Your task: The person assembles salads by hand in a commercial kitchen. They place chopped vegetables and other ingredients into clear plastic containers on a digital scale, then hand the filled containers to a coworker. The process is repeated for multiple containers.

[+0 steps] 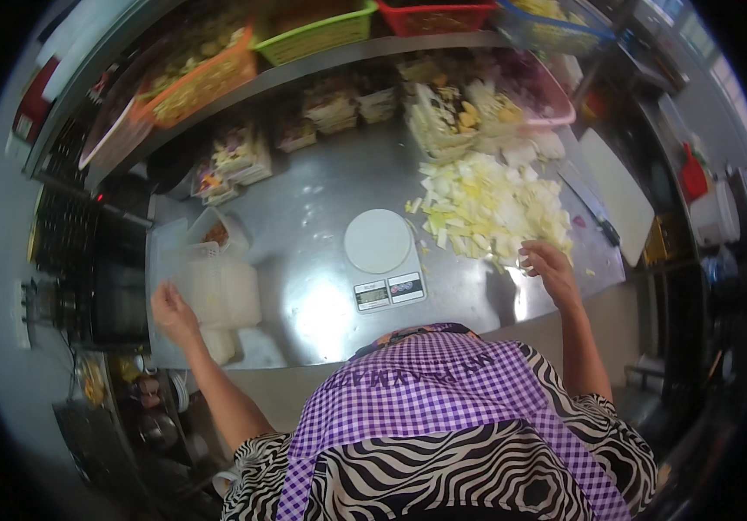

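Observation:
On the left of the metal table stands a group of translucent plastic containers (236, 293). My left hand (175, 314) is at their left side. Its fingers are partly curled and blurred, and I cannot tell whether they grip a container's edge. My right hand (549, 267) hovers at the near edge of a heap of chopped pale-yellow cabbage (486, 208), with its fingers bent and apart and nothing visible in them. Between my hands sits a white kitchen scale (379, 241) with a round, bare plate.
A knife (589, 205) lies beside a white cutting board (621, 187) on the right. Filled vegetable packs (239, 156) line the back. A shelf above carries orange (204, 78), green (317, 35) and red baskets (434, 19). A pink basket (547, 108) stands behind the cabbage.

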### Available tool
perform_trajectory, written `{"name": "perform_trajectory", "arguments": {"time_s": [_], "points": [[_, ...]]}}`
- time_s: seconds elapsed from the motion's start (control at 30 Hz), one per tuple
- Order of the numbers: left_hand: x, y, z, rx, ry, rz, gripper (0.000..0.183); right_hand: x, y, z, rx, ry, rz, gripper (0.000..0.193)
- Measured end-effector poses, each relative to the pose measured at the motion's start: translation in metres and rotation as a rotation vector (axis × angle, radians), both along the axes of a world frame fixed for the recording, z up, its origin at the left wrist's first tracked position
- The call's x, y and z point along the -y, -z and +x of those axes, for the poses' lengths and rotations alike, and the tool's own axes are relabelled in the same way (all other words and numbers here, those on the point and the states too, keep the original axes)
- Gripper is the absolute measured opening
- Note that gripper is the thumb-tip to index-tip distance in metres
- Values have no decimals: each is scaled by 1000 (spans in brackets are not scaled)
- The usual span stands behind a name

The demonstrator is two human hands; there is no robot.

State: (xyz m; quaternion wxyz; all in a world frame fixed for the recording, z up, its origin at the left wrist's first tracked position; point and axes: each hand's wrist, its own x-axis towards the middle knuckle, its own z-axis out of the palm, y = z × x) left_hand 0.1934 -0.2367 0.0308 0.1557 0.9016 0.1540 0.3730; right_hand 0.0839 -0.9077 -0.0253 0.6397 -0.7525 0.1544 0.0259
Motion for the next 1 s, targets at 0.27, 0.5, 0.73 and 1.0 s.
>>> {"name": "perform_trajectory", "arguments": {"time_s": [0.27,0.5,0.73,1.0], "points": [[196,42,82,-420,917,-55,17,13,48,-21,10,133,-191,35],[270,89,119,-719,1012,99,21,98,82,32,-32,564,-732,78],[271,95,126,-495,1087,50,27,59,79,92,-164,373,-823,90],[214,117,90,-190,699,-715,29,73,119,97,379,521,-754,46]]}}
